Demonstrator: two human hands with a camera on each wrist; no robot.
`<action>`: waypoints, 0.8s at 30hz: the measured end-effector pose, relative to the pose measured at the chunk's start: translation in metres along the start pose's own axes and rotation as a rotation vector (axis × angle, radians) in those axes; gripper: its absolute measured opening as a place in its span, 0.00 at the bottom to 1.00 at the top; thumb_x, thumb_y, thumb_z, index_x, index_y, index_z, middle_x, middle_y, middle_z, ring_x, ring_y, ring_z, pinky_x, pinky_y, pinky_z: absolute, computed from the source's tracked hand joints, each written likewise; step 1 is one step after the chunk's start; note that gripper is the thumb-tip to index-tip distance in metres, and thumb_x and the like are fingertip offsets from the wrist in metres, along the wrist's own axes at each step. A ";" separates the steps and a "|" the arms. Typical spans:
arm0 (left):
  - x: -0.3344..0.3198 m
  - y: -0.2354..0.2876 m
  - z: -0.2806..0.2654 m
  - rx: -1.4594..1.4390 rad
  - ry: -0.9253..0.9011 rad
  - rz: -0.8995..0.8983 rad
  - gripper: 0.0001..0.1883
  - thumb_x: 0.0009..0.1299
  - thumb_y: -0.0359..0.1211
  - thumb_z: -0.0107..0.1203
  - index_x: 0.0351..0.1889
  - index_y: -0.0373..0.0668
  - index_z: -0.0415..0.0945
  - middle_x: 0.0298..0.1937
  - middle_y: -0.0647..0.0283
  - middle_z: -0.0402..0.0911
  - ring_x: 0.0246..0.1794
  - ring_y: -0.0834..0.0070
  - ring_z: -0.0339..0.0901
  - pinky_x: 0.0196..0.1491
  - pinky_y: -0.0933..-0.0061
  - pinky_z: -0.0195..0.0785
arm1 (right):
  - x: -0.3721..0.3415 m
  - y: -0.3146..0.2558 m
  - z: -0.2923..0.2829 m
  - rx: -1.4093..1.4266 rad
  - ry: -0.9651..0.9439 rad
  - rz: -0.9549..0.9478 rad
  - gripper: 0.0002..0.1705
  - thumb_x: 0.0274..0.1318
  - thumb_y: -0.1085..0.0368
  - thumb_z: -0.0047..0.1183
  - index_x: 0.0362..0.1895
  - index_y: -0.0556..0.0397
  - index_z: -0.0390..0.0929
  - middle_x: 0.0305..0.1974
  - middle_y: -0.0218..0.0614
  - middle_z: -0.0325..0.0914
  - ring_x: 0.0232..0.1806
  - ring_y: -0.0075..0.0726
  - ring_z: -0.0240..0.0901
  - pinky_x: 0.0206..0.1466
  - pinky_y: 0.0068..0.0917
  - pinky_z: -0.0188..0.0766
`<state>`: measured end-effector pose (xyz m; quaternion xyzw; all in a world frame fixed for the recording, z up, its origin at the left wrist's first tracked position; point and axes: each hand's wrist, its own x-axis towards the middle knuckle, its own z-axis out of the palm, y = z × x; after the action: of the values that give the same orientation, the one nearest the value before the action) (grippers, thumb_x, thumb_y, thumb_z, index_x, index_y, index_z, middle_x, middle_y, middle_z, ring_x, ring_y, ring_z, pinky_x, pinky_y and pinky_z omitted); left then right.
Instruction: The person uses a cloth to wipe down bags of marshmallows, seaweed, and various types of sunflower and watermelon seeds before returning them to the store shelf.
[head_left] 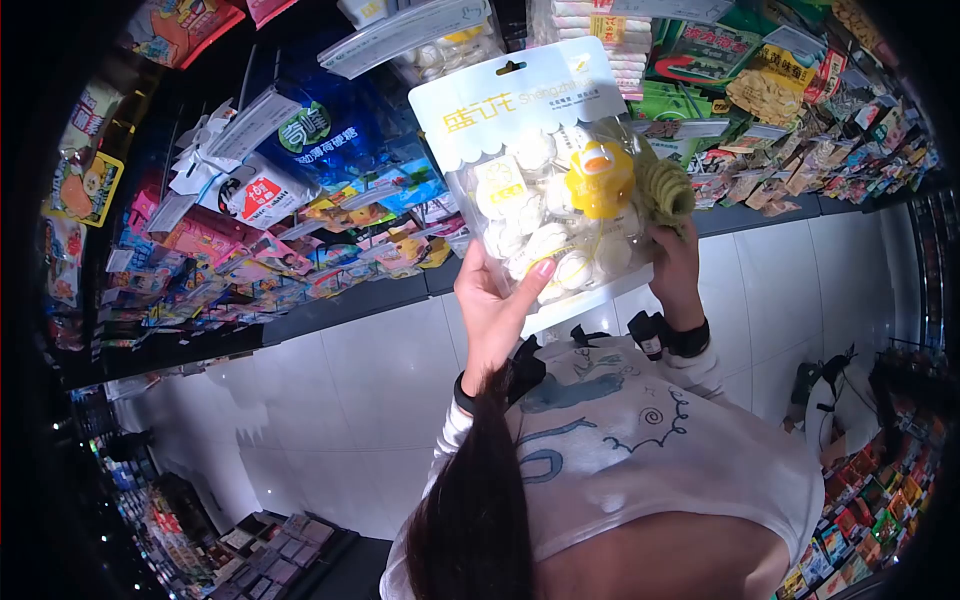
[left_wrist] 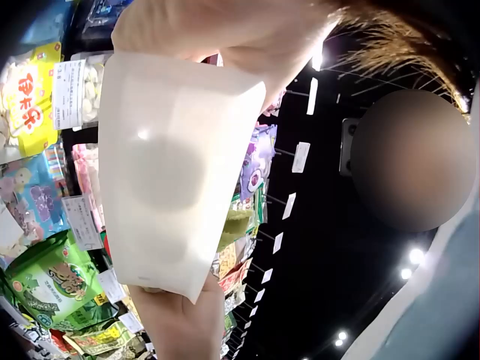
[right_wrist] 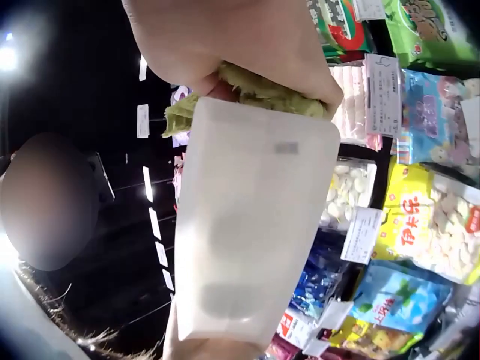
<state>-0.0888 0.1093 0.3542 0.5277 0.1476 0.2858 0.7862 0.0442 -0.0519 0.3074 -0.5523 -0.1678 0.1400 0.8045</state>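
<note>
In the head view, a clear package of white wrapped pieces with a white-and-yellow header (head_left: 545, 190) is held up, front upward. My left hand (head_left: 495, 305) grips its lower left edge, thumb across the front. On the lower right, my right hand (head_left: 678, 270) holds the package, with a green ridged roll (head_left: 667, 190) beside its fingers. Both wrist views show the package's plain pale bottom (left_wrist: 176, 172) (right_wrist: 255, 217). The left hand (left_wrist: 225, 34) is at one end and the right hand (left_wrist: 180, 322) at the other. The roll (right_wrist: 262, 94) lies between the right hand (right_wrist: 240, 45) and the package.
Hanging snack bags, including a blue bag (head_left: 325, 130) and a yellow bag (head_left: 770, 85), fill the shelves beyond the package, with price tags (head_left: 390, 40) sticking out. Pale tiled floor (head_left: 330, 430) lies below. Another display (head_left: 850, 520) stands at the lower right.
</note>
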 end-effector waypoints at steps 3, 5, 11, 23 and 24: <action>0.007 -0.001 0.001 -0.037 -0.010 -0.045 0.24 0.58 0.22 0.58 0.53 0.32 0.65 0.50 0.58 0.74 0.49 0.76 0.71 0.53 0.76 0.62 | 0.006 -0.001 -0.012 0.060 -0.071 -0.012 0.19 0.49 0.76 0.45 0.49 0.61 0.67 0.47 0.38 0.69 0.54 0.31 0.63 0.56 0.25 0.61; 0.010 -0.004 -0.003 -0.101 0.042 -0.100 0.22 0.60 0.23 0.57 0.53 0.32 0.66 0.49 0.58 0.75 0.48 0.76 0.72 0.51 0.76 0.63 | 0.006 -0.006 -0.013 0.033 -0.149 -0.021 0.17 0.48 0.75 0.46 0.46 0.60 0.68 0.45 0.39 0.70 0.55 0.35 0.63 0.56 0.27 0.60; 0.011 -0.014 -0.013 -0.146 0.043 -0.289 0.20 0.61 0.25 0.57 0.51 0.33 0.67 0.46 0.60 0.77 0.44 0.79 0.74 0.48 0.78 0.66 | -0.003 -0.014 -0.026 -0.297 -0.308 -0.210 0.16 0.45 0.77 0.47 0.42 0.61 0.72 0.47 0.43 0.72 0.58 0.43 0.61 0.60 0.34 0.55; 0.013 -0.031 -0.021 -0.218 0.007 -0.290 0.21 0.60 0.25 0.58 0.51 0.34 0.67 0.45 0.61 0.77 0.43 0.79 0.74 0.47 0.78 0.67 | 0.006 -0.022 -0.008 -0.229 -0.215 -0.233 0.14 0.43 0.79 0.51 0.39 0.62 0.72 0.56 0.49 0.64 0.55 0.41 0.63 0.57 0.32 0.58; 0.013 -0.031 -0.024 -0.252 0.055 -0.303 0.21 0.60 0.25 0.58 0.51 0.34 0.68 0.45 0.61 0.77 0.42 0.79 0.75 0.47 0.77 0.67 | 0.002 -0.018 -0.011 -0.214 -0.263 -0.225 0.14 0.43 0.78 0.52 0.38 0.62 0.72 0.56 0.50 0.64 0.55 0.41 0.64 0.57 0.32 0.58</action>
<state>-0.0816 0.1262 0.3172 0.3891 0.2098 0.1948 0.8756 0.0518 -0.0665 0.3209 -0.5894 -0.3459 0.1014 0.7230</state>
